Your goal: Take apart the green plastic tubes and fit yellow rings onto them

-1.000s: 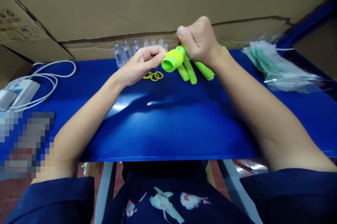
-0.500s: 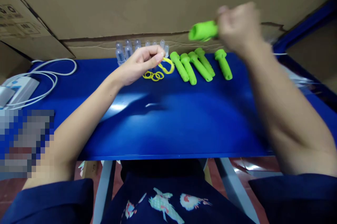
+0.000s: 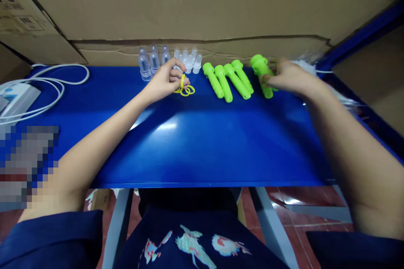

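On a blue worktop (image 3: 202,142), beyond the left forearm, a white box (image 3: 23,94) is partly circled by a white cable (image 3: 88,76). Clear bottles (image 3: 144,67) are stood just behind the left hand (image 3: 167,78), whose fingers are curled, with a yellow ring (image 3: 182,80) apparently pinched at their tips. Loose yellow rings (image 3: 185,94) are laid just below those fingertips; smaller clear bottles (image 3: 197,65) are grouped beyond them. Between the hands, four green tubes (image 3: 224,83) are laid roughly side by side, flared heads pointed away. Beside the right hand's thumb, another green tube (image 3: 259,65) is seen, partly covered; the hand (image 3: 285,77) is blurred, and whether anything is gripped cannot be told. Clear plastic packaging (image 3: 304,66) is partly hidden behind that hand.

For neat work, any tube at the right hand is best rested fully on the worktop before being released, so that its neighbours are not rolled; the ring is best held lightly, clear of the loose ones, so that none are snagged.
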`<state>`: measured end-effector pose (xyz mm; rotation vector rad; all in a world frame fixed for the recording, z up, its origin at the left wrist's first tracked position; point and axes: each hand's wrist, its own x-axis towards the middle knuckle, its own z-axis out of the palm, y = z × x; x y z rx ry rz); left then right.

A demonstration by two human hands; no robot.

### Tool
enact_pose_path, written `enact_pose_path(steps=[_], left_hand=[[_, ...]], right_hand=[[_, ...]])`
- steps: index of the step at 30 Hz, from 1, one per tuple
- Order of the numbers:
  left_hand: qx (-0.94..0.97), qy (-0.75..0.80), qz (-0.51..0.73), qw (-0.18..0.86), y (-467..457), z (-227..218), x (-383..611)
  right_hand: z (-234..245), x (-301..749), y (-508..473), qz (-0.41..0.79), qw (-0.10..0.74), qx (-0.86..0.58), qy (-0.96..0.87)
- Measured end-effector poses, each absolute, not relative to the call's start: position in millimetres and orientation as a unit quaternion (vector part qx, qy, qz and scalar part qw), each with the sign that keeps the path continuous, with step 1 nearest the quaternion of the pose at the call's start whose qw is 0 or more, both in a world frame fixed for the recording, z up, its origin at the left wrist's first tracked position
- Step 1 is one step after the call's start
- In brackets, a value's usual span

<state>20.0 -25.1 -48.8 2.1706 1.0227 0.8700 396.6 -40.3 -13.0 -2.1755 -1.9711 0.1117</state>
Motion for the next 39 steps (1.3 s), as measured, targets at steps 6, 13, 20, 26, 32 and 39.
enact_pose_path(steps=[6, 13, 20, 26, 32, 39], left_hand=[[0.829, 0.387, 0.319, 0.249, -30.7, -53.3, 19.2], [0.858, 0.398, 0.282, 0.161, -26.2, -61.7, 14.0], [0.867, 0.377, 0.287, 0.152, -26.8, -64.2, 12.6], [0.873, 0.372, 0.287, 0.13, -28.5, -66.6, 12.8], [0.87, 0.385, 0.287, 0.109, -31.1, -67.8, 14.0], [0.858, 0.412, 0.289, 0.104, -26.4, -71.4, 8.2]], right_hand=[[-23.9, 371.7, -32.8, 0.025, 0.099, -0.757, -0.646], [-42.6, 370.0, -17.7, 0.017, 0.105, -0.759, -0.642], [-45.3, 377.8, -27.2, 0.004, 0.152, -0.707, -0.691], [-52.4, 385.1, -57.3, -0.008, 0.211, -0.715, -0.666], [-69.0, 373.2, -68.1, -0.004, 0.112, -0.611, -0.784], [-69.3, 341.7, -41.5, -0.021, 0.08, -0.505, -0.859]])
